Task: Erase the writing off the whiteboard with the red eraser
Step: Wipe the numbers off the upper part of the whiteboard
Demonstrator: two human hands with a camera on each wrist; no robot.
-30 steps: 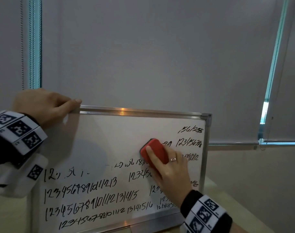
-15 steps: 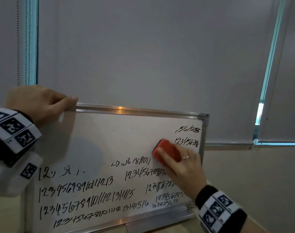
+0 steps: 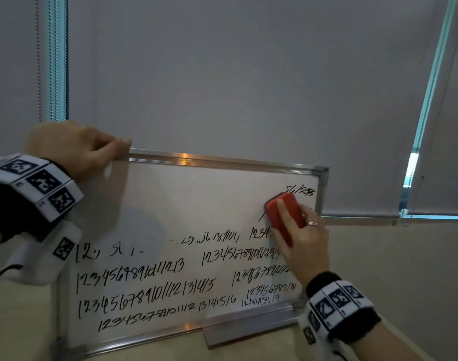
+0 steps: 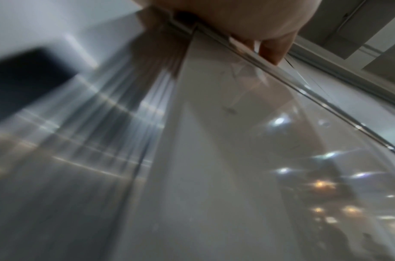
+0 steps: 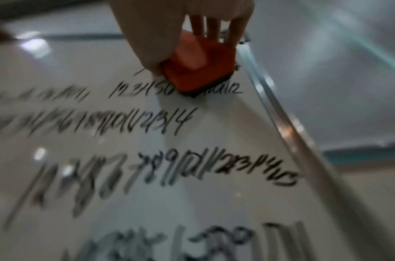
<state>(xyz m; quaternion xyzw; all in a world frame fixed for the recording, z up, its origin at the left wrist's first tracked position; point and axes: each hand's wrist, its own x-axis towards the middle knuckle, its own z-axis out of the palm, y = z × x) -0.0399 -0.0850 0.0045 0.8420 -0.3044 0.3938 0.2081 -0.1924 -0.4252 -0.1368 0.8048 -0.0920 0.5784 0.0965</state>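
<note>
A metal-framed whiteboard (image 3: 222, 204) stands tilted on a table, its lower half covered with rows of black handwritten numbers (image 3: 144, 287). My right hand (image 3: 301, 238) grips the red eraser (image 3: 284, 212) and presses it flat on the board near the upper right corner, just under a short scrawl of digits (image 3: 301, 191). In the right wrist view the eraser (image 5: 198, 70) sits beside the board's right frame edge (image 5: 270, 106). My left hand (image 3: 74, 149) grips the board's top left corner, and its fingers (image 4: 272, 51) curl over the top rail.
Grey roller blinds (image 3: 248, 74) hang behind the board, with window gaps at left (image 3: 57, 58) and right (image 3: 428, 87). The board rests on a pale tabletop (image 3: 261, 345). A metal tray strip (image 3: 248, 327) runs along the board's bottom edge.
My right hand slid the eraser up and to the right across the board, from its middle toward the upper right corner, wiping digits there. The left hand kept its hold.
</note>
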